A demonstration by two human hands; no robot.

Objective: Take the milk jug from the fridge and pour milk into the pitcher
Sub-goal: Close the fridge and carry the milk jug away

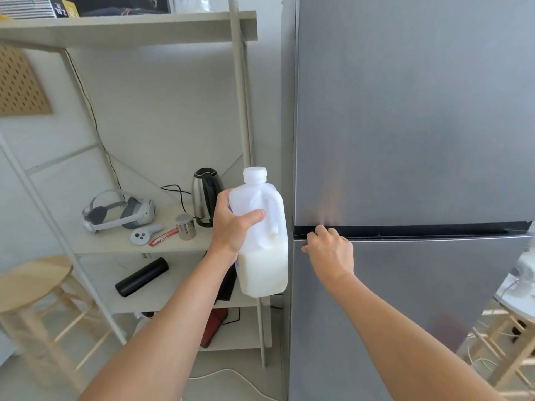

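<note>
Milk jug [262, 235] was held upright in the left hand [231, 227], just beside the left edge of the fridge [405, 125] and in front of the shelf unit [115, 241]. The grip was a closed one around the jug's shoulder: the thumb [254, 214] was laid across the front face near the moulded handle, and the other fingers were wrapped behind the body, where they could not be seen. The handle itself was not used. The long axis of the jug was kept near vertical, with the white cap [254, 172] still on at the top and the milk settled in the lower part only, so the weight was judged to hang below the grip. The right hand [330, 250] was placed at the dark gap between the upper and lower doors, with the fingers curled over the top edge of the lower door; both doors looked closed or nearly closed. No pitcher was seen in this view; only a kettle [206, 195], a small metal tin [185, 226] and a headset [118, 211] stood on the shelf. The taking out was judged as done. For the pouring, the cap would first have to be removed, and for this the free right hand was the nearer one.
</note>
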